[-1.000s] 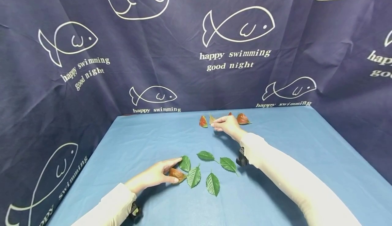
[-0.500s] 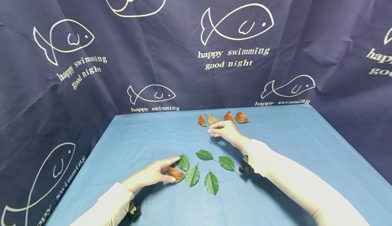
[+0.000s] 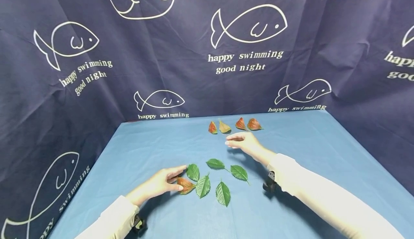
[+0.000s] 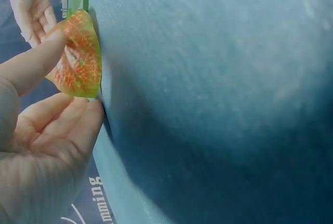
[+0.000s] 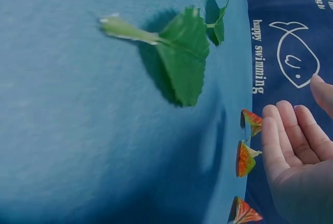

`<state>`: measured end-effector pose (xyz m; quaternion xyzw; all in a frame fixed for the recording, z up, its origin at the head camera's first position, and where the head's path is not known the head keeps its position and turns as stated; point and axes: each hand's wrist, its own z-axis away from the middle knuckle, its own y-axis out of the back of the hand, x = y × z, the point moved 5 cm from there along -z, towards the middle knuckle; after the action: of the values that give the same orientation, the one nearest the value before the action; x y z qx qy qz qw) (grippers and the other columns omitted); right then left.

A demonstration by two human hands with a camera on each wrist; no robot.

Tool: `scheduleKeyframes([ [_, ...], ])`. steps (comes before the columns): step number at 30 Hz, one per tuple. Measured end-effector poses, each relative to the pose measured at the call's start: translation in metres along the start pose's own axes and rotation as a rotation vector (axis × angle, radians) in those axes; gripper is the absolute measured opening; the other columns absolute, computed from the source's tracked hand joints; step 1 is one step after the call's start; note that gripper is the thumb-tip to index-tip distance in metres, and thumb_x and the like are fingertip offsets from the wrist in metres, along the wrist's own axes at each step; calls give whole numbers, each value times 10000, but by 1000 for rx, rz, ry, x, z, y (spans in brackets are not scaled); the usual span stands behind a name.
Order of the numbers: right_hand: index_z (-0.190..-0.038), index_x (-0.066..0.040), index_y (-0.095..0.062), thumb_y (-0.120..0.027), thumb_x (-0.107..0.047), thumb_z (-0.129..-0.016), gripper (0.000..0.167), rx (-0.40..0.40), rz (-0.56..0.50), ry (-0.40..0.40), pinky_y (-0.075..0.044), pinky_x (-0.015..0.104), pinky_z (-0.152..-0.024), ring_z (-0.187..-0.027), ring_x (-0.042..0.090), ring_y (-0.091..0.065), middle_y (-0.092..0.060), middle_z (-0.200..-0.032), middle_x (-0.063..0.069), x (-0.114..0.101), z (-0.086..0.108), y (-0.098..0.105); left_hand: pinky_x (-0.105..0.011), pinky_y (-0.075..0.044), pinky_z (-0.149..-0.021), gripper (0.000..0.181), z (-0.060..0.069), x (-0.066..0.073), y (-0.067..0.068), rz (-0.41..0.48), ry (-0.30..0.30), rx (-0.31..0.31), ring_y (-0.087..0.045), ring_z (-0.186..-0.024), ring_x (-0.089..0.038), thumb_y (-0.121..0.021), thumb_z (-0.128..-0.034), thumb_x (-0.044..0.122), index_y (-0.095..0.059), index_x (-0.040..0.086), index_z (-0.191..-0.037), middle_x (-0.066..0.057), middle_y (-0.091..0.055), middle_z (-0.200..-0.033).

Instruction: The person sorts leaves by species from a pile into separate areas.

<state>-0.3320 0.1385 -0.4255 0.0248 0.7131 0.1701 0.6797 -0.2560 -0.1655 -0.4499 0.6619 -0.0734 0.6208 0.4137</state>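
Observation:
My left hand rests on the table around an orange-brown leaf, fingers loosely bent. Its thumb lies at the leaf's left edge and overlaps the leaf in the left wrist view; contact is hard to tell. The fingertips stand near a green leaf. Holding nothing, my right hand hovers with relaxed fingers in front of the far row. That row has a tan leaf, a small red-and-yellow leaf, a red leaf and a broader reddish leaf.
More green leaves lie mid-table: one beside the orange-brown leaf, one nearer the front, and a back pair, the left leaf and the right leaf. A dark blue fish-print curtain surrounds the blue tabletop.
My right hand has drawn back from the far row toward the front right, uncovering the tan and red leaves. The left hand has slid slightly left, its thumb showing less over the orange-brown leaf.

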Motion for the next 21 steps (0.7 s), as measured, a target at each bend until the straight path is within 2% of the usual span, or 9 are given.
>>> scheduleKeyframes([
  [6,-1257,59,-605,-718,-187,-882,463,-36,-14,-41,-540,419,-955,-986,178,-696,-693,-1167,165,7,17,3,-423,-455,-1057,671,0,-1,0,-49,43,59,-411,-1352,-407,-743,-852,163,-448,-16,-1426,-232,-428,-1475],
  [10,-1275,45,-598,-723,-201,-879,483,-52,3,-36,-516,384,-987,-1050,172,-676,-678,-1201,165,6,30,2,-424,-471,-1042,642,0,-2,-1,-80,66,76,-443,-1332,-401,-763,-831,175,-503,24,-1399,-217,-466,-1452],
  [15,-1315,36,-569,-733,-218,-871,538,-82,13,-16,-488,360,-1027,-1161,246,-631,-639,-1264,178,1,47,-2,-409,-508,-995,586,1,0,0,-166,50,129,-518,-1265,-387,-773,-820,147,-555,27,-1350,-211,-541,-1381],
  [21,-1383,41,-493,-718,-227,-883,611,-135,6,-13,-427,437,-1084,-1282,328,-527,-557,-1366,189,5,66,-4,-368,-553,-924,519,1,4,-1,-232,30,211,-603,-1167,-351,-793,-787,89,-621,44,-1275,-168,-629,-1281],
])
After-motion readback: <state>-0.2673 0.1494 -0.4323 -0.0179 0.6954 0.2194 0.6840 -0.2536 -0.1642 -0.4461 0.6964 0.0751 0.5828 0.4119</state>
